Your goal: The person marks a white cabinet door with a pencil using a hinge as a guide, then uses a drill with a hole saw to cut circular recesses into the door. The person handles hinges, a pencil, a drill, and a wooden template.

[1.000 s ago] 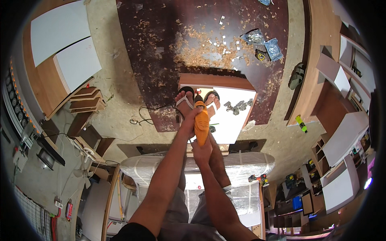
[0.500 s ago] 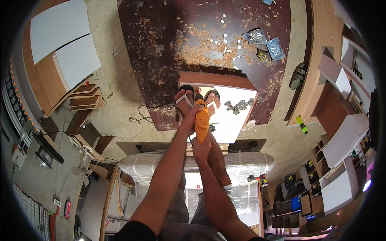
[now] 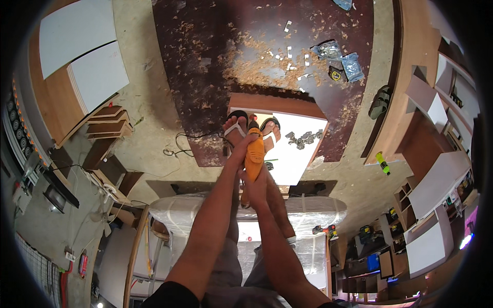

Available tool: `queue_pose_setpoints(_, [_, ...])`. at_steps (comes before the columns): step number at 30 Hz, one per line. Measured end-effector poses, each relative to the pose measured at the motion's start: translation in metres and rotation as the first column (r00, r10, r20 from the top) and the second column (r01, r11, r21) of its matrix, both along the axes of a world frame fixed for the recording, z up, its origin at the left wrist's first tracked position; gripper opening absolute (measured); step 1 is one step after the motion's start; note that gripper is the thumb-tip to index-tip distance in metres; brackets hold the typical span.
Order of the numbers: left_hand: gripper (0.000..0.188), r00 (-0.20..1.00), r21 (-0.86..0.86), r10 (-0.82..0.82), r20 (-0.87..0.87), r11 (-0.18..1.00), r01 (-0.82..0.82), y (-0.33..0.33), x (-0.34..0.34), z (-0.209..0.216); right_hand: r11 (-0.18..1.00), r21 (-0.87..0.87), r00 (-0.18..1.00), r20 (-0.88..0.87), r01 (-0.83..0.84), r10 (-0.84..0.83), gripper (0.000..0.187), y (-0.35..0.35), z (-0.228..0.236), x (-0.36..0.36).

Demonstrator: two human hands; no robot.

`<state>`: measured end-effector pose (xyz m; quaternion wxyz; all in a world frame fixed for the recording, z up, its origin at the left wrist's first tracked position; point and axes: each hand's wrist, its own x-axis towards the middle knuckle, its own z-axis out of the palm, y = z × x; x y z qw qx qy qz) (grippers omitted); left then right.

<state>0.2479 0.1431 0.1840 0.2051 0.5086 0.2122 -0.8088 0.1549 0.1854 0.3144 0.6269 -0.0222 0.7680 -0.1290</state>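
Observation:
An orange corded power drill (image 3: 254,160) points away from me, over the edge of a white board (image 3: 292,163) on the floor. My left hand (image 3: 241,150) is wrapped round the front of its body, near the chuck. Lower down, my right hand (image 3: 256,187) grips its rear handle. The bit's tip is too small to make out against the board. Several metal hinges (image 3: 305,138) lie in a cluster on the board, right of the drill. My sandalled feet (image 3: 236,127) rest at the board's far left part.
Wood shavings and small white brackets (image 3: 289,52) are scattered over a dark red sheet (image 3: 205,110). Plastic bags (image 3: 352,66) and a tape measure (image 3: 335,73) lie beyond. A power cord (image 3: 179,149) loops at left. Behind the board is a plastic-wrapped bundle (image 3: 308,205). A green bottle (image 3: 382,163) stands right.
The drill's rear and my right hand have shifted slightly left, so the drill stands a little straighter. Both hands keep their hold on it.

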Motion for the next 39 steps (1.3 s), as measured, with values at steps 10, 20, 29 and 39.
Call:
queue_pose_setpoints(10, [0.065, 0.99, 0.011, -0.099, 0.102, 0.995, 0.098, -0.004, -0.005, -0.015, 0.997, 0.07, 0.999, -0.006, -0.037, 0.037, 0.097, -0.032, -0.011, -0.01])
queue_pose_setpoints(20, [0.049, 0.997, 0.033, -0.065, 0.035, 0.997, 0.064, -0.019, -0.004, -0.002, 0.985, -0.027, 0.985, -0.019, -0.171, 0.171, 0.098, -0.041, -0.02, -0.01])
queue_pose_setpoints(29, [0.051, 0.993, 0.044, -0.095, 0.064, 0.995, 0.092, -0.016, -0.006, 0.007, 0.945, -0.088, 0.944, -0.132, -0.314, 0.302, 0.1, -0.04, -0.016, -0.01])
queue_pose_setpoints(39, [0.072, 0.945, -0.002, -0.307, 0.114, 0.951, 0.309, -0.012, 0.005, -0.021, 0.892, 0.015, 0.881, -0.154, -0.451, 0.448, 0.109, -0.057, -0.026, -0.004])
